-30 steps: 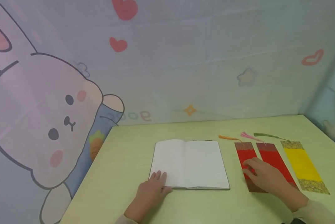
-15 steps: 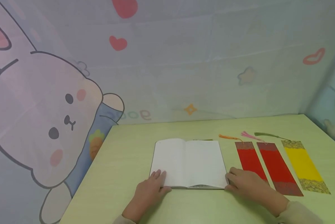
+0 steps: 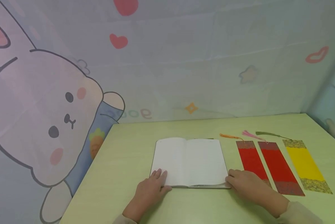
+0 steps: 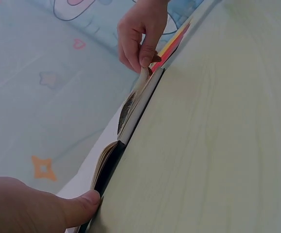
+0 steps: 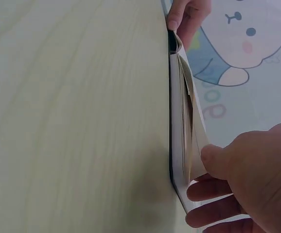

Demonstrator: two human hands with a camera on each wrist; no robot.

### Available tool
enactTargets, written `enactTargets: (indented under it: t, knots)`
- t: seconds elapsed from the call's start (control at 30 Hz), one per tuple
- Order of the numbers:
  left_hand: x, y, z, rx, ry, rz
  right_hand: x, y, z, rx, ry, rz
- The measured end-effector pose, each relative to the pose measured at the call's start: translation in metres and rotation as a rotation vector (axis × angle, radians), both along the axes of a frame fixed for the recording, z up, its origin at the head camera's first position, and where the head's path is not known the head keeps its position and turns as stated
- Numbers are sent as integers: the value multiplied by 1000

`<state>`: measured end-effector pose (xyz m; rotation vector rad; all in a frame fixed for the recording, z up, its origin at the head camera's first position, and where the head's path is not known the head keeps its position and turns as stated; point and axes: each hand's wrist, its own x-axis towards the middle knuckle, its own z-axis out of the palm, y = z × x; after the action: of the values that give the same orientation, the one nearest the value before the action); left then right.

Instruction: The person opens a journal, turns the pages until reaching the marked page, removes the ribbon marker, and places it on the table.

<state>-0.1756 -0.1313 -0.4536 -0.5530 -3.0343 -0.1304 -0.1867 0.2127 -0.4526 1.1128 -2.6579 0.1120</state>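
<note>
Notebook (image 3: 187,166) lies open between left hand (image 3: 151,188) and right hand (image 3: 246,183), its pages' long axis pointing forward past both hands. Left fingers (image 3: 164,177) lie extended on the left page (image 3: 171,158), grasping nothing; right fingers (image 5: 209,190) pinch the right page's (image 3: 204,160) near corner, with a patterned strip (image 4: 126,111) under that page, left of the pinch.

From where I stand, the only writing I can half make out is a short row of pale letters (image 3: 146,113) on the cloth backdrop (image 3: 170,71), low down by the printed rabbit (image 3: 44,109), just above the counter's (image 3: 122,149) back edge. An "o" shows, and at the right-hand end a shape like a "g"; the others are too faint. Tiny marks atop the open book's (image 3: 205,161) pages are too small to read.
</note>
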Motion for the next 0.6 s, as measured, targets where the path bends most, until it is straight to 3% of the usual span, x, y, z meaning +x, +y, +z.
enactTargets:
  t: [0.1, 0.3, 0.6]
  knots:
    - [0, 0, 0, -7, 0, 1, 1, -1, 1, 12, 35, 5]
    - [0, 1, 0, -14, -6, -5, 3, -3, 1, -48, 201, 17]
    - [0, -2, 1, 43, -41, 8, 3, -5, 4, -243, 185, 15]
